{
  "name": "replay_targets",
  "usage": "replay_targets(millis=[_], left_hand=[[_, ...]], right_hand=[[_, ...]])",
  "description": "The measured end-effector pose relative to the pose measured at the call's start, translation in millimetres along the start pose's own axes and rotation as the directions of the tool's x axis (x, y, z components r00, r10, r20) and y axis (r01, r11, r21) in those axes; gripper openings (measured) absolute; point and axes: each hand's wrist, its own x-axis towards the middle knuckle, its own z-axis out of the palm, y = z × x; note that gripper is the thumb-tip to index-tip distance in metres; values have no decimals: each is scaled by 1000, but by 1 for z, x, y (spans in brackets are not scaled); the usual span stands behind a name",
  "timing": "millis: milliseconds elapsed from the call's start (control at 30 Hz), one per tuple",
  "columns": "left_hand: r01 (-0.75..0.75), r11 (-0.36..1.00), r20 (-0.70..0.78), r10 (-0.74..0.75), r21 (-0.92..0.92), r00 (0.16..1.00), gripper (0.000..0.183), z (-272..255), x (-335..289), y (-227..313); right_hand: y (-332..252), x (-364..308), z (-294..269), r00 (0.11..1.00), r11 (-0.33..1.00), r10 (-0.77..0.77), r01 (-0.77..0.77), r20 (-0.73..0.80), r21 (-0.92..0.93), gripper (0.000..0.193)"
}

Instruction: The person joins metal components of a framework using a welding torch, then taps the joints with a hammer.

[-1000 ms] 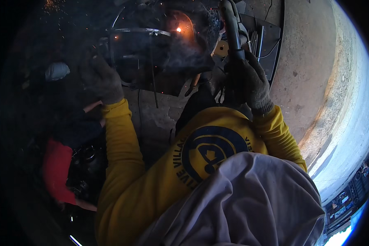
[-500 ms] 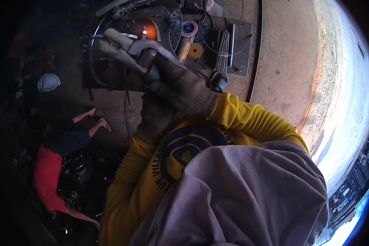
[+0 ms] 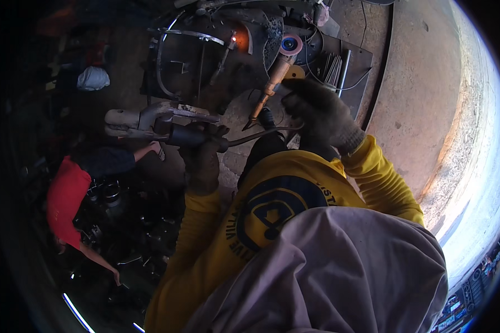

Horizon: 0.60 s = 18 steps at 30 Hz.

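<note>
My left hand (image 3: 201,166), in a dark work glove, is closed round the dark handle of a welding electrode holder (image 3: 141,121). The holder's pale jaws point left, and its cable (image 3: 255,134) runs off rightward toward my right side. My right hand (image 3: 325,114), also gloved, is raised beside an angle grinder (image 3: 278,75) with an orange-brown body and a pinkish disc. Motion smears its fingers, so I cannot make out whether they hold anything. A tan round disc (image 3: 297,72) lies behind the grinder, partly covered.
On the worktable (image 3: 358,60) are a bundle of thin rods (image 3: 332,69), a metal tube (image 3: 345,65) and a curved metal strip (image 3: 160,61). A curved piece glows orange (image 3: 242,45) with a bright spot beside it. A person in a red shirt (image 3: 66,194) bends over dark parts at left.
My hands have come apart. The electrode holder, earlier up over the table by both hands, is now lower and nearer in my left hand. My right hand has swung right, toward the grinder.
</note>
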Motion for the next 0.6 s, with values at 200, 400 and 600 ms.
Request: replay_targets(millis=[200,400,600], left_hand=[[-101,993,-62,97,-60,993,37,-32,39,4],[-360,873,119,339,328,933,23,-60,73,4],[-309,928,186,272,207,944,15,-87,87,12]], right_hand=[[7,112,-38,848,356,-531,227,4,-907,45],[-25,225,-32,884,556,-416,62,-213,-829,44],[-38,280,-18,958,319,-212,-119,-193,-940,44]])
